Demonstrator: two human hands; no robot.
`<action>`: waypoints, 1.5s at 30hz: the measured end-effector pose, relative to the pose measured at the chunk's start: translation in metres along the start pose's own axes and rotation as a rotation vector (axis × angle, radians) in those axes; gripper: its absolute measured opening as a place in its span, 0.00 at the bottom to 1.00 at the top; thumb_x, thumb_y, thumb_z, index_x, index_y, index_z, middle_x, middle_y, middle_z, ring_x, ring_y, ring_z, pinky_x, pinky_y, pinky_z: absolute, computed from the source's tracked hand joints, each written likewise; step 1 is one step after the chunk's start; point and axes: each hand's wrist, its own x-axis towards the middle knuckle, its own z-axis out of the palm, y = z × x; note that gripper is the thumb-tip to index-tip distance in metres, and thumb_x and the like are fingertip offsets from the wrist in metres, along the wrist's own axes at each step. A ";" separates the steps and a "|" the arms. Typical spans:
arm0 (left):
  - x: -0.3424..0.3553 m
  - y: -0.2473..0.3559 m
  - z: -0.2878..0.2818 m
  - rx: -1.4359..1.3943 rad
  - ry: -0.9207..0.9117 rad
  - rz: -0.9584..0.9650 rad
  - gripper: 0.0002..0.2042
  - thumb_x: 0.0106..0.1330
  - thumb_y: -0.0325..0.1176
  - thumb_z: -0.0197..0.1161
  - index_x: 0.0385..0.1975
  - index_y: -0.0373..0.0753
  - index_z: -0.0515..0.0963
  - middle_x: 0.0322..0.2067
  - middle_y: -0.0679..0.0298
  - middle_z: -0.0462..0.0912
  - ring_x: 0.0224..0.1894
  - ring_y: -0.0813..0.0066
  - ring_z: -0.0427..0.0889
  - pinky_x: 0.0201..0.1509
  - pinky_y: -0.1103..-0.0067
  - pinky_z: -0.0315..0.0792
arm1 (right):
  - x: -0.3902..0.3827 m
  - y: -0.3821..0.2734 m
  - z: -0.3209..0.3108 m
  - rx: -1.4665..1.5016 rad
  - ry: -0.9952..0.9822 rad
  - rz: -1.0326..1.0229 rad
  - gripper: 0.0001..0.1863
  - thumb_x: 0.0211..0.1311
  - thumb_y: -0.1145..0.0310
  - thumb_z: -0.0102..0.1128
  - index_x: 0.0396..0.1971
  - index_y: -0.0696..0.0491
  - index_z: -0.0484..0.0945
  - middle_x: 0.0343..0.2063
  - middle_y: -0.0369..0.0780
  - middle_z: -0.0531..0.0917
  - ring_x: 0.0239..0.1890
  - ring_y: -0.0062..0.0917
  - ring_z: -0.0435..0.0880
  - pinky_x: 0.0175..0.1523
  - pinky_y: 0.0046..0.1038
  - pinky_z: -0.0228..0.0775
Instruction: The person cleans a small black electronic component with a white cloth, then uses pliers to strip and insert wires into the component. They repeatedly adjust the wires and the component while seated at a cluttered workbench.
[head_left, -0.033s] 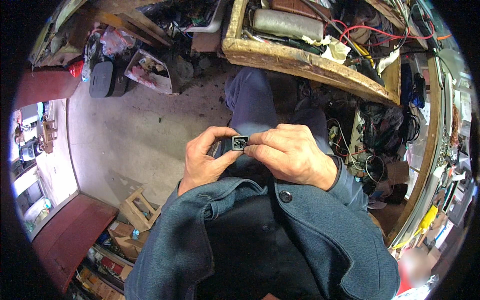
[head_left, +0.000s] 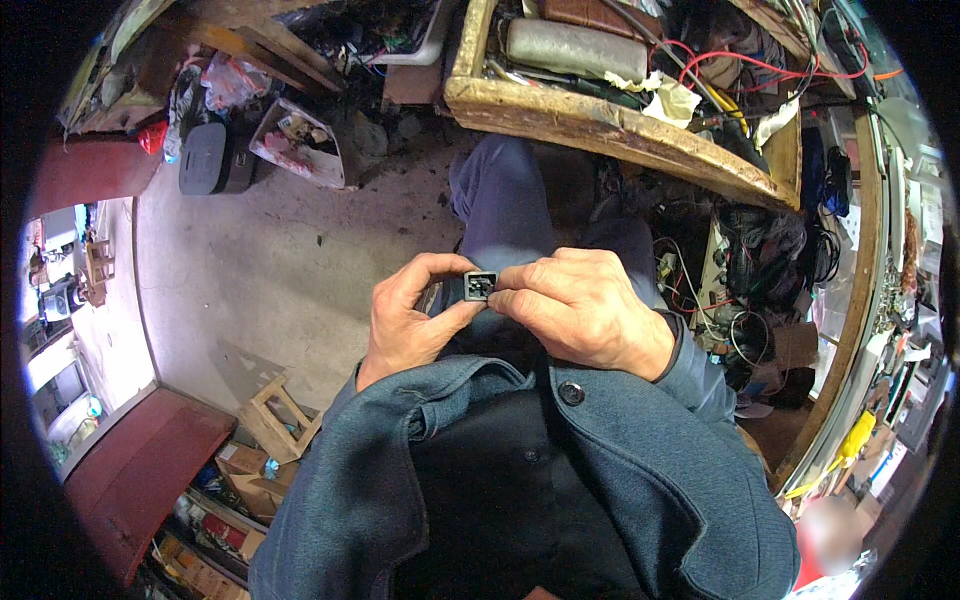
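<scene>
A small square grey part (head_left: 480,285) with a dark inside, its details too small to make out, is held between both hands above my lap. My left hand (head_left: 415,315) grips it from the left with index finger and thumb, curved at its top and bottom. My right hand (head_left: 575,305) pinches it from the right, fingertips at its edge. My legs in blue trousers (head_left: 500,200) are behind the part, and the dark teal jacket (head_left: 660,460) covers my front below the hands.
A worn wooden-framed box (head_left: 610,130) with rolls and red cable lies ahead. A carton (head_left: 290,145) and dark bin (head_left: 203,160) stand left on the concrete floor (head_left: 230,260). Tangled cables (head_left: 745,260) are at right, a wooden frame (head_left: 275,420) and maroon panel (head_left: 140,470) at lower left.
</scene>
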 end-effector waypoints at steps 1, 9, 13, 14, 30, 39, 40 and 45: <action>0.000 0.001 0.000 0.008 0.000 -0.002 0.16 0.55 0.21 0.73 0.44 0.32 0.81 0.38 0.59 0.87 0.43 0.72 0.87 0.50 0.77 0.79 | 0.000 -0.001 0.000 -0.002 -0.003 0.005 0.12 0.48 0.72 0.67 0.35 0.53 0.84 0.35 0.37 0.86 0.25 0.26 0.82 0.28 0.27 0.71; 0.001 0.007 0.000 0.006 0.011 -0.013 0.17 0.55 0.23 0.75 0.45 0.33 0.81 0.39 0.59 0.87 0.44 0.72 0.87 0.52 0.76 0.79 | 0.000 -0.003 -0.006 0.000 0.095 0.005 0.14 0.44 0.77 0.71 0.35 0.55 0.85 0.34 0.38 0.87 0.25 0.27 0.83 0.28 0.27 0.73; 0.003 0.009 0.002 -0.004 0.037 0.000 0.17 0.56 0.24 0.76 0.45 0.33 0.81 0.39 0.59 0.87 0.45 0.72 0.87 0.53 0.76 0.79 | -0.002 -0.002 -0.005 0.028 0.193 0.032 0.13 0.50 0.73 0.70 0.38 0.52 0.84 0.37 0.37 0.86 0.29 0.28 0.84 0.31 0.29 0.75; 0.003 0.010 0.002 0.000 0.042 0.006 0.17 0.56 0.24 0.76 0.45 0.33 0.81 0.40 0.59 0.87 0.45 0.72 0.87 0.53 0.76 0.79 | -0.002 -0.002 -0.007 0.028 0.203 0.038 0.13 0.49 0.73 0.71 0.38 0.52 0.84 0.37 0.37 0.86 0.30 0.29 0.85 0.31 0.29 0.76; 0.012 0.014 0.010 0.014 0.041 0.198 0.19 0.56 0.20 0.76 0.48 0.33 0.80 0.40 0.59 0.87 0.44 0.73 0.87 0.52 0.77 0.79 | -0.001 -0.001 -0.006 0.303 0.318 0.269 0.12 0.52 0.78 0.75 0.36 0.56 0.83 0.33 0.41 0.85 0.33 0.33 0.88 0.36 0.29 0.81; 0.021 0.030 0.016 0.045 0.036 0.172 0.18 0.55 0.17 0.74 0.47 0.32 0.82 0.43 0.58 0.85 0.43 0.74 0.87 0.46 0.80 0.81 | 0.005 0.001 -0.016 0.304 0.399 0.240 0.10 0.58 0.76 0.73 0.38 0.56 0.81 0.32 0.42 0.86 0.34 0.31 0.89 0.39 0.28 0.82; 0.023 0.034 0.018 0.026 0.041 0.182 0.18 0.56 0.17 0.74 0.47 0.32 0.82 0.44 0.58 0.85 0.43 0.74 0.87 0.46 0.80 0.82 | 0.006 -0.001 -0.019 0.314 0.403 0.276 0.10 0.59 0.76 0.72 0.39 0.57 0.81 0.32 0.42 0.86 0.34 0.31 0.89 0.39 0.28 0.82; 0.036 0.057 0.019 -0.172 0.026 0.149 0.20 0.58 0.15 0.72 0.51 0.31 0.80 0.46 0.58 0.84 0.44 0.75 0.86 0.46 0.80 0.82 | 0.024 -0.006 -0.049 0.227 0.406 0.292 0.10 0.60 0.74 0.71 0.39 0.57 0.81 0.31 0.44 0.86 0.31 0.36 0.88 0.36 0.30 0.79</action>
